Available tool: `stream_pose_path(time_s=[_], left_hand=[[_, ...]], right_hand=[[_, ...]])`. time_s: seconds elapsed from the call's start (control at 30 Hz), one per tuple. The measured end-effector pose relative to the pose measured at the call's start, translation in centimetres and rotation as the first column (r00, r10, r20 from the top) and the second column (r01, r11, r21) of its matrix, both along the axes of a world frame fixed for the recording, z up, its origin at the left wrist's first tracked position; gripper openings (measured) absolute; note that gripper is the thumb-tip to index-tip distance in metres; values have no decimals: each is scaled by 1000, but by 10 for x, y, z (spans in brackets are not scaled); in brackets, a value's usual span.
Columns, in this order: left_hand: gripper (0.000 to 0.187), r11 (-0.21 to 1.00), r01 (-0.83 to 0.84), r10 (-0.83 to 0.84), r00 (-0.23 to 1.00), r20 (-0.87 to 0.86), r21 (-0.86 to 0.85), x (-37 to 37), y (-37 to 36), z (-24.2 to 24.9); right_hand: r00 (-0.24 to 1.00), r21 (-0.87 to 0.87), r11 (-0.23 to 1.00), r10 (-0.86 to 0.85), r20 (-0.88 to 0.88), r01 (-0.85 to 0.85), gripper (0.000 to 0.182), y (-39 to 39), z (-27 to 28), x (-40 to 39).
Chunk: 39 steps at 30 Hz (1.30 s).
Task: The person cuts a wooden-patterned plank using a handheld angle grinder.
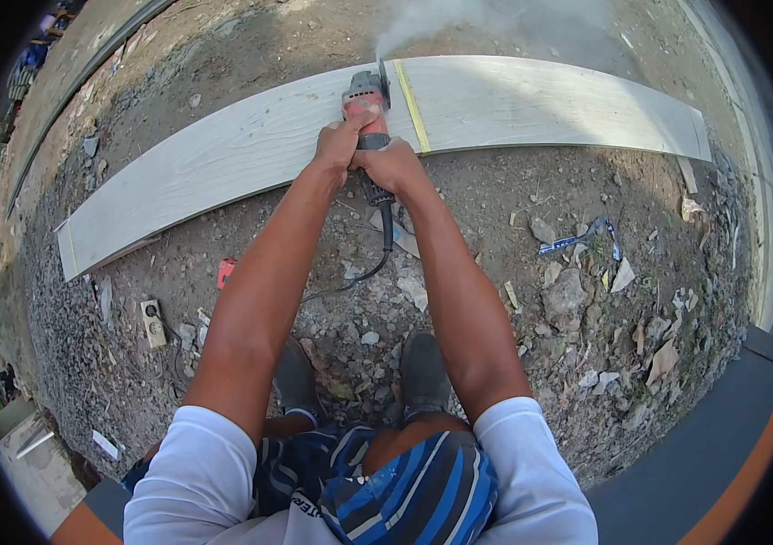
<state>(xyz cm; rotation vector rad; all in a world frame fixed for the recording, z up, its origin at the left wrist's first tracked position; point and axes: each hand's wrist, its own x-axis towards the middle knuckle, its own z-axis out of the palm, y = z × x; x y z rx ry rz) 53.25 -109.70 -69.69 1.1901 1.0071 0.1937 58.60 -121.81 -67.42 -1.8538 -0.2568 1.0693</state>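
Note:
A red angle grinder (365, 98) sits on a long pale wood-grain board (250, 145) that lies across rubble ground. My left hand (339, 145) grips the grinder body just behind its head. My right hand (388, 165) is wrapped around the rear handle, touching the left hand. The grinder's disc meets the board beside a yellow tape measure line (412, 104) that crosses the board. Grey dust (423, 23) rises from the cut. A black power cord (384, 238) trails back from the grinder between my arms.
My two shoes (423, 368) stand on stones and debris. A power socket block (152, 322) and a small red object (226, 272) lie at left. Blue scrap (581, 238) lies at right among rocks. A curb (758, 182) runs along the right side.

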Motion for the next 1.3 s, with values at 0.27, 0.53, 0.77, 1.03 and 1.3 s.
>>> stream_pose_path(time_s=[0.27,0.53,0.77,1.03,1.3], left_hand=[[63,999,31,-30,999,-16,16,-2,1,-2],[65,1000,10,-10,1000,2,-1,-2,-1,-3],[62,999,40,-40,999,-25,8,-2,2,-8],[66,999,43,-43,999,-14,4,-4,1,-4],[57,1000,22,-22,1000,-12,-11,-6,-4,6]], right_hand=[[1000,-26,1000,5,-9,-5,51,-2,1,-1],[999,-5,1000,11,53,-10,46,-3,-1,-4],[999,-11,1000,10,34,-9,46,-3,-5,-5],[1000,-33,999,-3,-7,3,57,-3,-7,-4],[999,-40,999,25,-22,-26,61,-4,-6,-4]])
